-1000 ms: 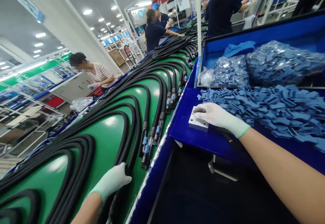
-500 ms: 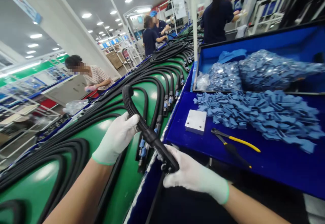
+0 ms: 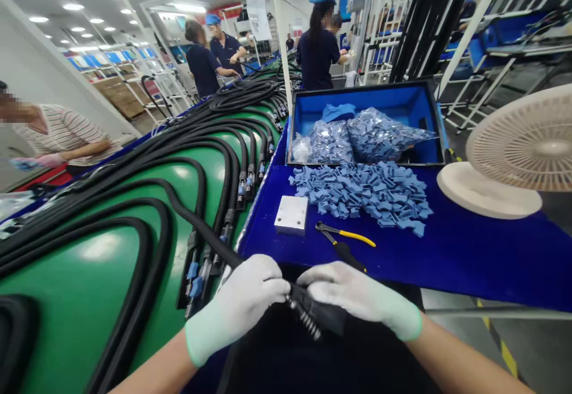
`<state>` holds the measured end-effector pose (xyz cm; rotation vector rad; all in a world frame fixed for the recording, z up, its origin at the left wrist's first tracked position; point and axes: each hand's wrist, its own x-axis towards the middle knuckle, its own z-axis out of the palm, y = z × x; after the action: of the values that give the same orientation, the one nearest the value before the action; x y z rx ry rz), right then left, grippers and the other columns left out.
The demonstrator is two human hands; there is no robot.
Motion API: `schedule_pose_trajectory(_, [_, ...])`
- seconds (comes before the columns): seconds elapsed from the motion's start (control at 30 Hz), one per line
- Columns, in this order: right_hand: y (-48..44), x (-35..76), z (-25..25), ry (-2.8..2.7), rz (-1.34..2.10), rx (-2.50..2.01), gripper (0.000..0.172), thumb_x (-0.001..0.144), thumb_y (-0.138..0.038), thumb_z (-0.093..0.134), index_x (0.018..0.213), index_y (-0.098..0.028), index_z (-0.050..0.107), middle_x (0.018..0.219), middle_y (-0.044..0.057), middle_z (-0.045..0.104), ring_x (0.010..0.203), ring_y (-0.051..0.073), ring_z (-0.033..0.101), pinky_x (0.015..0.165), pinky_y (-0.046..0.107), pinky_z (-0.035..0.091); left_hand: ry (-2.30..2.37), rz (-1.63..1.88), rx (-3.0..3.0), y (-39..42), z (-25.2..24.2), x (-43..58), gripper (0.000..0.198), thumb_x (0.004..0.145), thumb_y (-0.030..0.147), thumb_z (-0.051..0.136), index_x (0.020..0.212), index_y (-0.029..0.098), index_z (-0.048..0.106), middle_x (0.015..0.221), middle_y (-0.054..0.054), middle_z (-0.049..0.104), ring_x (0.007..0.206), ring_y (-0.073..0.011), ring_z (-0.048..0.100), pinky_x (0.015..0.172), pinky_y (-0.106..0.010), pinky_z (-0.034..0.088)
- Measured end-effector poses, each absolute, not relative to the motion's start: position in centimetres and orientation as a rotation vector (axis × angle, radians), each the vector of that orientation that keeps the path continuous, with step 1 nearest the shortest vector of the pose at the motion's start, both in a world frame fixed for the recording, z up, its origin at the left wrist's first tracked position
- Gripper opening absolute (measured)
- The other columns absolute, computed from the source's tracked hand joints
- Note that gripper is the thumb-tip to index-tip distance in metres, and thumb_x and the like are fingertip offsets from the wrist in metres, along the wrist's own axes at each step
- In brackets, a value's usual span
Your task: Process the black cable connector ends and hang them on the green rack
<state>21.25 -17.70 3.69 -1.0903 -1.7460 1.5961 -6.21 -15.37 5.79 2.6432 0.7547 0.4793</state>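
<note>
Both of my hands wear white gloves and grip the end of a black corrugated hose in front of me. My left hand is closed round the hose just behind its end fitting. My right hand is closed on the black end fitting, where small metal pins show. The hose runs back to the left over the green conveyor. Just beyond my hands on the blue table lie yellow-handled pliers and a white block.
A heap of blue plastic clips lies on the table, with bagged clips in a blue bin behind. A white fan stands at the right. Many black hoses lie on the conveyor. Several people work further along the line.
I have pulled the hose end towards me and lowered it; both hands now hold it close together by its fitting. The camera has swung right, and the fan has come into sight.
</note>
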Motion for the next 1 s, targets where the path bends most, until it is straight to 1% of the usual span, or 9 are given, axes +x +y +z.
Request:
schedule_pose_trajectory(0.07, [-17.4, 22.6, 3.2, -1.916, 1.033, -1.492, 0.035, 0.096, -0.044, 0.06, 0.116, -0.018, 0.073, 0.106, 0.011, 0.074, 0.096, 0.027, 0.068, 0.095, 0.043, 0.052, 1.036, 0.539, 2.401, -15.9, 4.7, -6.4, 0.013, 0.102, 0.021, 0.056, 0.106, 0.023, 0.069, 0.099, -0.005, 0.069, 0.092, -0.0196, 0.065, 0.083, -0.033, 0.053])
schedule_pose_trajectory(0.13, [-16.7, 23.8, 2.1, -2.052, 0.52, -1.774, 0.034, 0.091, -0.04, 0.067, 0.109, -0.012, 0.072, 0.114, 0.02, 0.071, 0.106, 0.034, 0.066, 0.099, 0.049, 0.05, 1.332, 0.629, 2.129, -16.3, 4.3, -6.3, 0.013, 0.102, 0.029, 0.058, 0.107, 0.023, 0.069, 0.104, -0.004, 0.071, 0.096, -0.0207, 0.067, 0.09, -0.035, 0.054])
schedule_pose_trajectory(0.23, [-15.5, 25.1, 0.9, -2.27, 0.223, -1.908, 0.012, 0.088, -0.023, 0.063, 0.088, -0.012, 0.068, 0.108, 0.022, 0.069, 0.1, 0.035, 0.065, 0.085, 0.045, 0.051, 1.57, 0.768, 1.803, -16.3, 4.7, -5.7, 0.018, 0.1, 0.037, 0.06, 0.108, 0.024, 0.07, 0.111, -0.004, 0.074, 0.107, -0.0237, 0.068, 0.1, -0.038, 0.053])
schedule_pose_trajectory(0.33, [-14.7, 25.7, 1.4, -2.121, 0.493, -1.963, 0.013, 0.089, -0.02, 0.054, 0.077, -0.017, 0.059, 0.082, 0.01, 0.066, 0.073, 0.022, 0.062, 0.065, 0.034, 0.046, 1.612, 0.869, 1.605, -15.6, 5.6, -4.8, 0.027, 0.098, 0.041, 0.061, 0.118, 0.027, 0.072, 0.124, -0.002, 0.073, 0.118, -0.0239, 0.066, 0.108, -0.039, 0.05])
schedule_pose_trajectory(0.43, [-14.5, 25.3, 3.1, -1.91, 0.932, -1.799, 0.012, 0.091, -0.024, 0.052, 0.086, -0.019, 0.062, 0.077, 0.003, 0.067, 0.067, 0.019, 0.062, 0.061, 0.031, 0.047, 1.61, 0.92, 1.455, -14.6, 6.6, -4.4, 0.034, 0.096, 0.043, 0.064, 0.125, 0.027, 0.072, 0.126, -0.003, 0.074, 0.118, -0.0255, 0.068, 0.111, -0.042, 0.049])
schedule_pose_trajectory(0.53, [-14.6, 23.2, 4.7, -1.934, 1.098, -1.399, 0.038, 0.084, -0.009, 0.049, 0.114, -0.021, 0.069, 0.104, 0.006, 0.076, 0.095, 0.024, 0.072, 0.088, 0.037, 0.059, 1.592, 0.944, 1.367, -13.6, 7.7, -4.3, 0.038, 0.092, 0.041, 0.068, 0.124, 0.023, 0.074, 0.118, -0.007, 0.077, 0.111, -0.0278, 0.071, 0.108, -0.043, 0.052])
schedule_pose_trajectory(0.63, [-14.6, 20.4, 5.0, -1.949, 1.06, -1.081, 0.068, 0.082, -0.003, 0.047, 0.145, -0.027, 0.057, 0.139, 0.008, 0.067, 0.132, 0.028, 0.062, 0.12, 0.051, 0.046, 1.562, 0.946, 1.376, -12.9, 8.5, -4.1, 0.038, 0.089, 0.039, 0.07, 0.123, 0.021, 0.075, 0.119, -0.007, 0.077, 0.113, -0.0284, 0.071, 0.108, -0.042, 0.052])
schedule_pose_trajectory(0.83, [-13.9, 18.1, 3.7, -1.918, 1.007, -0.957, 0.066, 0.093, -0.008, 0.048, 0.156, -0.028, 0.045, 0.157, 0.007, 0.052, 0.149, 0.026, 0.047, 0.13, 0.053, 0.034, 1.502, 0.916, 1.5, -12.4, 8.5, -3.7, 0.03, 0.093, 0.036, 0.069, 0.12, 0.027, 0.077, 0.123, 0.0, 0.076, 0.117, -0.0229, 0.07, 0.106, -0.032, 0.053])
schedule_pose_trajectory(1.0, [-13.8, 18.2, 3.8, -1.945, 0.988, -0.97, 0.067, 0.093, -0.007, 0.047, 0.156, -0.026, 0.043, 0.159, 0.009, 0.05, 0.15, 0.025, 0.045, 0.13, 0.054, 0.032, 1.532, 0.939, 1.572, -12.6, 8.3, -3.5, 0.025, 0.094, 0.035, 0.069, 0.116, 0.029, 0.078, 0.117, 0.002, 0.076, 0.113, -0.0194, 0.069, 0.099, -0.026, 0.053])
